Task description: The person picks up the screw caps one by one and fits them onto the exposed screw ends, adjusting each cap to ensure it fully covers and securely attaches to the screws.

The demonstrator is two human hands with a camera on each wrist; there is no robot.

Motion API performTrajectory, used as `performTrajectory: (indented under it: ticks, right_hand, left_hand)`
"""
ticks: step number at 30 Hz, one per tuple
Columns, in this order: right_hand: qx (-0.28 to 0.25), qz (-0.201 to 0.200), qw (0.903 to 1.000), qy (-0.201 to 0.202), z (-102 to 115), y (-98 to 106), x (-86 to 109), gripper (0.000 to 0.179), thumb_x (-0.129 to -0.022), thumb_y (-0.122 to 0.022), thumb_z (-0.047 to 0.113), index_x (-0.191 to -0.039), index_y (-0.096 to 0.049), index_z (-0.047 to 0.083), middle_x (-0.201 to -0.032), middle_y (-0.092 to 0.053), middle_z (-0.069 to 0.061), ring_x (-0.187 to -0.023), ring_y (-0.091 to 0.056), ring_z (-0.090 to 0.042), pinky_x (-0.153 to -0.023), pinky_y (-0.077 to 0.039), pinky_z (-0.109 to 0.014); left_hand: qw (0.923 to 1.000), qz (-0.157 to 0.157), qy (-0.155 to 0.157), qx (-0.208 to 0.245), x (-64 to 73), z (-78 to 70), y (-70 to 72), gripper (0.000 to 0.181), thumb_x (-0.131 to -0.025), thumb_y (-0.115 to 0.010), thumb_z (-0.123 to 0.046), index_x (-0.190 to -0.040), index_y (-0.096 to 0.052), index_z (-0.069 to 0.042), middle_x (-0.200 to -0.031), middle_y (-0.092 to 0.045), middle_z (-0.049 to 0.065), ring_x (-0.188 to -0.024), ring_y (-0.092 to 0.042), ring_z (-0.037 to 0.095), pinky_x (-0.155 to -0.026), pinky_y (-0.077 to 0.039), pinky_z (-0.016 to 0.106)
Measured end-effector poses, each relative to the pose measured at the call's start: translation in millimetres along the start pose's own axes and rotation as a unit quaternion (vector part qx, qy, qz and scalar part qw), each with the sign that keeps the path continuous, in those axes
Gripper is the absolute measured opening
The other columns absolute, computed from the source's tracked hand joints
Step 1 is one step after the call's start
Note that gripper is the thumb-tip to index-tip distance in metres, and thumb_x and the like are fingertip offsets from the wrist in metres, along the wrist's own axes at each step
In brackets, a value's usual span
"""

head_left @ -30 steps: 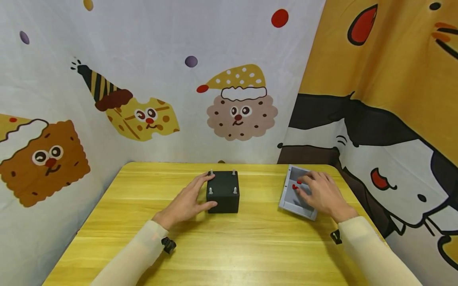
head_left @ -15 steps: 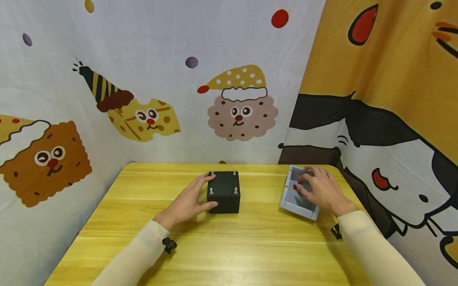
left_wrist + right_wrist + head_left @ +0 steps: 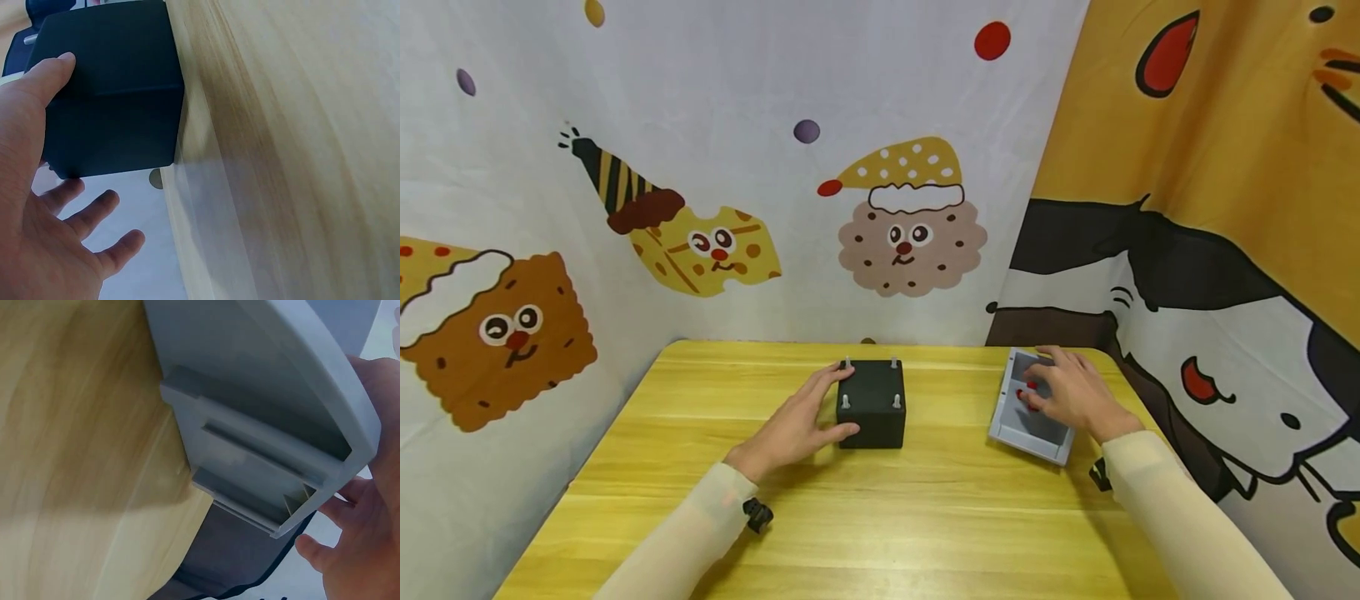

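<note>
On our yellow table (image 3: 880,525), the left hand (image 3: 790,427) holds the black box (image 3: 871,387), thumb and finger spread across its left side. We think it's stiff and not heavy (maybe plastic), best held by its smooth, flat sides. Thin pale pegs (image 3: 897,402) stand near its top corners. To the right, the right hand's (image 3: 1075,396) fingers dip into the grey tray (image 3: 1028,447), by tiny red bits (image 3: 1021,394); we can't tell if they pinch one.
</note>
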State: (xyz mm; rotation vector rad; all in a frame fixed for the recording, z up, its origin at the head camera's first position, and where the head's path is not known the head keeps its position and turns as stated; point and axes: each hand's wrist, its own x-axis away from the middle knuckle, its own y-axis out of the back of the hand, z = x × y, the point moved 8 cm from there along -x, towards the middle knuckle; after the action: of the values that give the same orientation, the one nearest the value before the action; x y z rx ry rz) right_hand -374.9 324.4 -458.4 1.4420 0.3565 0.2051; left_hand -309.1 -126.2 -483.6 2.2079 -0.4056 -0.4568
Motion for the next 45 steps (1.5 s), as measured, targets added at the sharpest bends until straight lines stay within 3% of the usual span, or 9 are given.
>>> performTrajectory:
  ticks: [19, 32, 45]
  right_hand:
    - [-0.009, 0.067, 0.9972, -0.033, -0.6, -14.8, -16.8, 0.03, -0.101, -0.094, 0.031, -0.127, -0.089, 0.016, -0.175, -0.049, -0.033, -0.162, -0.045, -0.06, -0.135, -0.03, -0.089]
    - [-0.012, 0.064, 0.9974, -0.031, -5.2, -17.7, -19.4, 0.022, -0.097, -0.097, 0.024, -0.117, -0.091, 0.019, -0.174, -0.048, -0.034, -0.161, -0.046, -0.06, -0.131, -0.033, -0.091]
    - [-0.009, 0.066, 0.9974, -0.027, -7.1, -20.5, -20.9, 0.015, -0.098, -0.097, 0.026, -0.111, -0.092, 0.022, -0.17, -0.053, -0.034, -0.158, -0.048, -0.06, -0.128, -0.034, -0.092]
  left_hand:
    - [1.0, 0.003, 0.004, -0.002, 0.2, -1.3, 1.6, 0.098, -0.108, -0.084, -0.056, -0.186, -0.028, -0.033, -0.195, -0.026, 0.011, -0.16, -0.059, 0.047, -0.129, -0.055, 0.068]
    - [1.0, 0.003, 0.003, 0.004, 0.9, -1.7, 1.9, 0.098, -0.108, -0.083, -0.057, -0.185, -0.028, -0.034, -0.195, -0.025, 0.01, -0.148, -0.069, 0.046, -0.127, -0.058, 0.067]
    - [0.9999, 0.004, 0.012, 0.007, 3.4, -3.8, 2.1, 0.097, -0.108, -0.081, -0.06, -0.186, -0.028, -0.035, -0.195, -0.025, 0.01, -0.167, -0.053, 0.045, -0.131, -0.054, 0.068]
